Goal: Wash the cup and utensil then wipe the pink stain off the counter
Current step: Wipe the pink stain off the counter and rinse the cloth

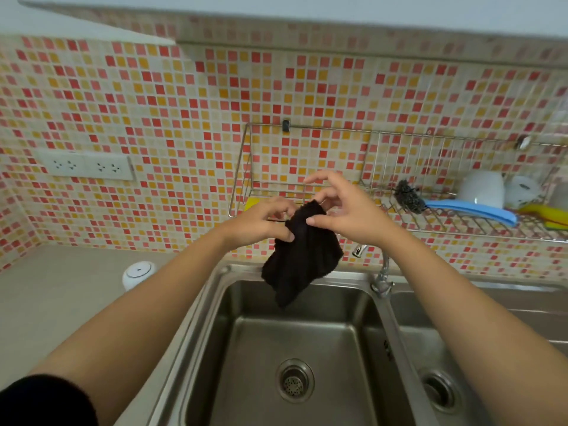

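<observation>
A wall of red, orange and cream mosaic tiles (pixel 153 118) fills the background, with a double socket plate (pixel 84 164) at the left and a wire rack (pixel 307 127) fixed over the steel sink (pixel 196 318); the grey worktop (pixel 61 287) runs off to my left and carries a small white round device (pixel 138 273). My left hand (pixel 261 222) pinches the upper left edge of the black cloth (pixel 304 256) between thumb and curled fingers; my right hand (pixel 347 216) holds the cloth's top, thumb laid on the fabric, fingers curled, forefinger lifted free. The cloth hangs between my hands and droops over the back rim of the left basin, just left of the tap (pixel 381 281). Both forearms reach forward and up over the sink, bare to the elbow, wrists close together; a dark sleeve (pixel 46 401) shows on my left arm. The white cup (pixel 482 189) sits upside down in the rack, well to the right of my hands, beside another white vessel (pixel 522 192); a steel scourer (pixel 407 196) with a blue handle (pixel 470 210) lies between them and my right hand.
</observation>
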The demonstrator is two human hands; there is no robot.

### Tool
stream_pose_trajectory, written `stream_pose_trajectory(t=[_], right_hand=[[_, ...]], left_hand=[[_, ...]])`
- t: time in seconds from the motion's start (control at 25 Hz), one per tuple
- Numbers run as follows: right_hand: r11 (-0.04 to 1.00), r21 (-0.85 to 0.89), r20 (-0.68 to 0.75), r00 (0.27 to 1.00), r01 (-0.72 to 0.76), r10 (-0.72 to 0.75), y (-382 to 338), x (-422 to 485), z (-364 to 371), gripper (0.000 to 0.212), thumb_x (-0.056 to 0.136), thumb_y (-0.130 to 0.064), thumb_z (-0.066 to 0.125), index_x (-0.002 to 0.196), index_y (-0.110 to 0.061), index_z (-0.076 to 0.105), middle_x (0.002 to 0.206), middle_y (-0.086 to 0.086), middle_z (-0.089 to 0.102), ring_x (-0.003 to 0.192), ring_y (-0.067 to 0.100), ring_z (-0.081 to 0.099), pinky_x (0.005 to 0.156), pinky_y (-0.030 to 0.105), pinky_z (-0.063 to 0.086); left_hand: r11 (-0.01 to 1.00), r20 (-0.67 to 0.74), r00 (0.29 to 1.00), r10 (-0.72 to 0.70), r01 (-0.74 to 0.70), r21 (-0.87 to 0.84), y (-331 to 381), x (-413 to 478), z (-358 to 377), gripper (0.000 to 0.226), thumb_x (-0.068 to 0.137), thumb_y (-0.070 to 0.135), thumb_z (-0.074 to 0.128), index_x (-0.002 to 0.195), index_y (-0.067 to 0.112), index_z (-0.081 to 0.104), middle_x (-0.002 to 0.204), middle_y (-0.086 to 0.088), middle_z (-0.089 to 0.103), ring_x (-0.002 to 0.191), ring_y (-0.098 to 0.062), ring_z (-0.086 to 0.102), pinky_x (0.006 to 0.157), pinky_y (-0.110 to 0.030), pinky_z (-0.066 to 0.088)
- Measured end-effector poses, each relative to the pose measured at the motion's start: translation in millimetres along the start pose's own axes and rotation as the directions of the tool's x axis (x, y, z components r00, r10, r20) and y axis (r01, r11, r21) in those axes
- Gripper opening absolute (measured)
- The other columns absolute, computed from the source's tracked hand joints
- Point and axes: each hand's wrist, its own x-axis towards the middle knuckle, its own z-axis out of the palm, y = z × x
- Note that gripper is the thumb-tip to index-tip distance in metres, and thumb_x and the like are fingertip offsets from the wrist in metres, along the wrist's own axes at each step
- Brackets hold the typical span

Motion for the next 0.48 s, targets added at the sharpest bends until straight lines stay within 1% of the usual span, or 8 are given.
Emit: stream_pose_trajectory(t=[0.08, 0.12, 0.2, 0.24, 0.32, 0.4, 0.44, 0.48], right_hand=[[1.000, -0.013, -0.034, 0.999, 0.017, -0.018, -5, 1, -8, 0.055, 0.077, -0.005, 0.074, 0.114, -0.035, 0.046, 0.076, -0.011, 0.058, 0.076, 0.008, 0.060, 0.080, 0.025, 0.049], [1.000, -0.019, -0.052, 0.998, 0.022, -0.023, -7, 1, -11, 0.055, 0.077, -0.005, 0.074, 0.113, -0.036, 0.046, 0.076, -0.010, 0.058, 0.075, 0.008, 0.060, 0.078, 0.022, 0.048], [0.999, -0.025, -0.085, 0.996, 0.035, -0.037, -11, 1, -17, 0.054, 0.077, -0.004, 0.073, 0.113, -0.034, 0.046, 0.076, -0.006, 0.058, 0.074, 0.006, 0.060, 0.075, 0.015, 0.046], [0.999, -0.034, -0.098, 0.994, 0.040, -0.043, -12, 2, -21, 0.053, 0.078, -0.004, 0.073, 0.115, -0.032, 0.046, 0.077, -0.004, 0.060, 0.075, 0.007, 0.061, 0.076, 0.015, 0.047], [0.998, -0.055, -0.141, 0.989, 0.038, -0.046, -14, 8, -30, 0.052, 0.079, -0.006, 0.073, 0.117, -0.029, 0.047, 0.082, 0.004, 0.063, 0.079, 0.013, 0.063, 0.080, 0.024, 0.049], [0.999, -0.023, -0.219, 0.975, 0.031, -0.035, -15, 19, -42, 0.049, 0.079, -0.008, 0.072, 0.116, -0.029, 0.047, 0.089, 0.010, 0.063, 0.080, 0.017, 0.061, 0.079, 0.029, 0.049], [0.999, -0.001, -0.253, 0.967, 0.035, -0.034, -17, 26, -48, 0.049, 0.079, -0.009, 0.072, 0.115, -0.030, 0.047, 0.090, 0.010, 0.063, 0.081, 0.017, 0.061, 0.078, 0.028, 0.049], [0.999, 0.006, -0.270, 0.962, 0.048, -0.044, -20, 33, -53, 0.049, 0.079, -0.009, 0.072, 0.115, -0.031, 0.046, 0.089, 0.008, 0.062, 0.082, 0.016, 0.061, 0.078, 0.026, 0.048]], left_hand=[[1.000, 0.024, 1.000, 0.009, -0.009, 0.017, 2, 6, -9, 0.025, 0.067, 0.023, 0.067, 0.088, 0.012, 0.059, 0.102, -0.002, 0.055, 0.104, -0.023, 0.051, 0.095, -0.045, 0.041], [1.000, 0.031, 0.999, 0.005, -0.006, 0.016, 3, 8, -11, 0.022, 0.069, 0.023, 0.067, 0.086, 0.014, 0.058, 0.097, 0.001, 0.055, 0.101, -0.022, 0.053, 0.094, -0.046, 0.042], [0.999, 0.027, 1.000, 0.016, -0.017, 0.031, 6, 12, -13, 0.014, 0.075, 0.015, 0.068, 0.084, 0.015, 0.058, 0.090, 0.004, 0.056, 0.092, -0.011, 0.055, 0.087, -0.036, 0.043], [0.997, 0.003, 0.999, 0.036, -0.036, 0.063, 9, 15, -15, 0.012, 0.078, 0.011, 0.068, 0.082, 0.015, 0.058, 0.087, 0.005, 0.056, 0.087, -0.006, 0.055, 0.084, -0.031, 0.041], [0.984, -0.097, 0.990, 0.101, -0.086, 0.153, 21, 22, -24, 0.014, 0.081, 0.007, 0.066, 0.079, 0.018, 0.059, 0.082, 0.008, 0.057, 0.081, -0.001, 0.053, 0.080, -0.027, 0.038], [0.973, -0.163, 0.971, 0.175, -0.146, 0.180, 36, 34, -40, 0.015, 0.081, 0.004, 0.065, 0.080, 0.017, 0.059, 0.086, 0.009, 0.057, 0.082, 0.002, 0.052, 0.079, -0.025, 0.039], [0.971, -0.154, 0.969, 0.195, -0.169, 0.167, 45, 40, -47, 0.014, 0.080, 0.003, 0.064, 0.085, 0.015, 0.058, 0.093, 0.007, 0.057, 0.088, 0.002, 0.052, 0.081, -0.023, 0.040], [0.975, -0.125, 0.974, 0.190, -0.172, 0.138, 53, 46, -53, 0.019, 0.079, 0.005, 0.063, 0.094, 0.014, 0.057, 0.102, 0.006, 0.057, 0.095, -0.001, 0.051, 0.084, -0.021, 0.041]])
